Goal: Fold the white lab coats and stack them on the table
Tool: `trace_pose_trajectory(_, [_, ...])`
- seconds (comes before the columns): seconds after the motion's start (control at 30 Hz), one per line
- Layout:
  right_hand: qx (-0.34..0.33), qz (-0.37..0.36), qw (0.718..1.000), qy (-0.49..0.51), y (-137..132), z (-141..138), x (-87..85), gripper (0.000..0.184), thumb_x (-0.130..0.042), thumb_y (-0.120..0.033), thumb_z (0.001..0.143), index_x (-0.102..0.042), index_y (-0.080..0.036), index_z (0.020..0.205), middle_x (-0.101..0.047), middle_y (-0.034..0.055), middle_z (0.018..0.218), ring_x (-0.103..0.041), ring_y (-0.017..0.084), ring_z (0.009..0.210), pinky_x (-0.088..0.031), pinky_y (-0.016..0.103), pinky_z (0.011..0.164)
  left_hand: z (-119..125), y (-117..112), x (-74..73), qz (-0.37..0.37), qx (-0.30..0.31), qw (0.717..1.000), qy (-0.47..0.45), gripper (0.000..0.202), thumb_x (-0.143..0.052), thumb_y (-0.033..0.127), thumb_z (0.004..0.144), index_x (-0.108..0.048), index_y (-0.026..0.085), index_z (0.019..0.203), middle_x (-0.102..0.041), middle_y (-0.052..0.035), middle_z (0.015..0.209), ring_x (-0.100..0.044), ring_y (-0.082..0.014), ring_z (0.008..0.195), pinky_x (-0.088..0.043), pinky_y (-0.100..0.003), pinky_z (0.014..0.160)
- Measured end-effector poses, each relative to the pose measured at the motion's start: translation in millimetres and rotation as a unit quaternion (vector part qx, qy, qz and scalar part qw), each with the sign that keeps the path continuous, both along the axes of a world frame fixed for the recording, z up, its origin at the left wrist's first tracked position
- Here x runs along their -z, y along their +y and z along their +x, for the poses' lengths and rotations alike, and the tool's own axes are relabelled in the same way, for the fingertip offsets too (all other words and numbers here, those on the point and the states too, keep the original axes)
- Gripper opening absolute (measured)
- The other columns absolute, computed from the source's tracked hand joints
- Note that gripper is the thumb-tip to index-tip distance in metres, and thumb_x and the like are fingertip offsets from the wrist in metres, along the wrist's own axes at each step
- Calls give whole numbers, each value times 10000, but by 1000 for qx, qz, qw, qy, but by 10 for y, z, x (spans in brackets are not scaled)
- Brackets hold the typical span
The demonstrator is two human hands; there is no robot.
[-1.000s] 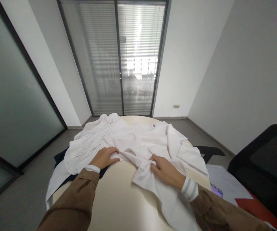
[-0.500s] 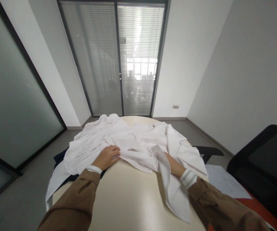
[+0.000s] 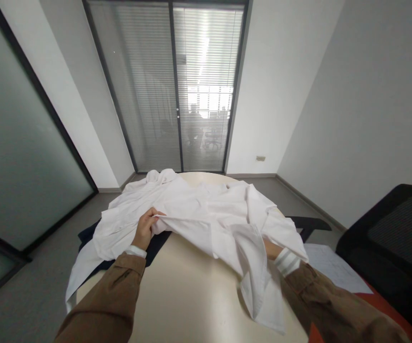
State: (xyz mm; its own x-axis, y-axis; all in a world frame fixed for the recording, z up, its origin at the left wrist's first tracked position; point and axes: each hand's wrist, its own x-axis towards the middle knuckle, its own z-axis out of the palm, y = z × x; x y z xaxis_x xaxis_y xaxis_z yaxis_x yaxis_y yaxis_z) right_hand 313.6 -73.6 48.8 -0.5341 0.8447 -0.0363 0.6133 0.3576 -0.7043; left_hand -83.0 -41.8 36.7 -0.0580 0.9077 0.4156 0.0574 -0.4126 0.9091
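Note:
A white garment [image 3: 191, 205], which looks like a shirt or coat, lies spread over the round table [image 3: 191, 290]. My left hand [image 3: 146, 227] is closed on its near edge, thumb and fingers pinching the cloth and holding it slightly raised. Most of my right hand [image 3: 272, 249] is hidden under a fold of the white cloth; only the wrist area shows, so its fingers cannot be made out. A loose white flap [image 3: 256, 281] hangs over the table toward me beside my right wrist. Dark navy cloth [image 3: 158, 245] lies beneath the garment on the left.
A black mesh chair [image 3: 392, 238] with an armrest [image 3: 309, 223] stands at the right. Papers [image 3: 334, 267] lie by it on something red-orange [image 3: 388, 305]. Behind the table is a glass door [image 3: 177, 95] with blinds, and a frosted panel [image 3: 20, 133] is at the left.
My left hand has moved up and left, lifting and stretching the garment's near edge; more navy cloth shows. My right hand has shifted right and slightly down, deeper behind the fold.

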Motion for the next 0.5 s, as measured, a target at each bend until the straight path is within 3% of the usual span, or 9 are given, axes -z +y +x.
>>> trace_pose_trajectory(0.1, [-87, -80, 993, 25, -111, -138, -218, 541, -598, -595, 867, -632, -228, 1262, -616, 97, 1329, -546, 299, 1262, -393, 457, 1116, -79, 32, -4, -27, 87, 996, -17, 331, -490, 463, 805, -551, 195, 622, -629, -48, 656, -581, -212, 677, -461, -346, 715])
trace_pose_trajectory(0.2, [-160, -88, 983, 18, -254, -250, -288, 828, -751, -506, 770, -424, -234, 1480, -524, 95, 1436, -488, 282, 1322, -333, 423, 1157, -135, 30, -134, -108, 184, 977, 31, 538, -370, 626, 876, -482, 233, 527, -513, -31, 451, -666, -280, 736, -472, -426, 896])
trace_pose_trajectory(0.27, [-173, -90, 981, -3, -338, -292, -259, 988, -818, -467, 696, -345, -235, 1533, -499, 106, 1455, -463, 292, 1339, -312, 426, 1166, -137, 2, -279, -153, 233, 954, 110, 606, -323, 675, 908, -512, 235, 538, -526, -32, 433, -702, -305, 842, -445, -442, 989])
trace_pose_trajectory(0.33, [-163, -70, 984, -27, -396, -322, -214, 997, -832, -426, 673, -361, -218, 1527, -510, 124, 1429, -470, 301, 1315, -325, 437, 1150, -95, -61, -428, -174, 254, 922, 233, 579, -386, 677, 906, -641, 216, 669, -697, -58, 643, -701, -301, 966, -425, -429, 1040])
trace_pose_trajectory(0.4, [-153, -29, 987, -50, -425, -353, -189, 907, -817, -370, 678, -434, -193, 1481, -551, 132, 1357, -496, 298, 1256, -368, 431, 1106, -8, -164, -533, -180, 259, 870, 380, 484, -522, 663, 852, -722, 228, 919, -758, -80, 1066, -649, -306, 1139, -355, -446, 1121])
trace_pose_trajectory(0.43, [-151, -11, 987, -61, -430, -369, -188, 836, -802, -339, 682, -485, -185, 1440, -579, 128, 1306, -514, 291, 1215, -395, 417, 1071, 46, -227, -557, -181, 255, 837, 449, 508, -589, 661, 806, -709, 246, 1074, -692, -89, 1269, -589, -322, 1243, -288, -481, 1166])
trace_pose_trajectory(0.5, [-149, 8, 985, -82, -429, -394, -207, 631, -756, -281, 699, -603, -185, 1304, -639, 100, 1169, -561, 264, 1101, -443, 373, 977, 157, -358, -544, -184, 245, 768, 563, 807, -709, 655, 693, -548, 266, 1382, -439, -130, 1552, -379, -371, 1436, -137, -585, 1201])
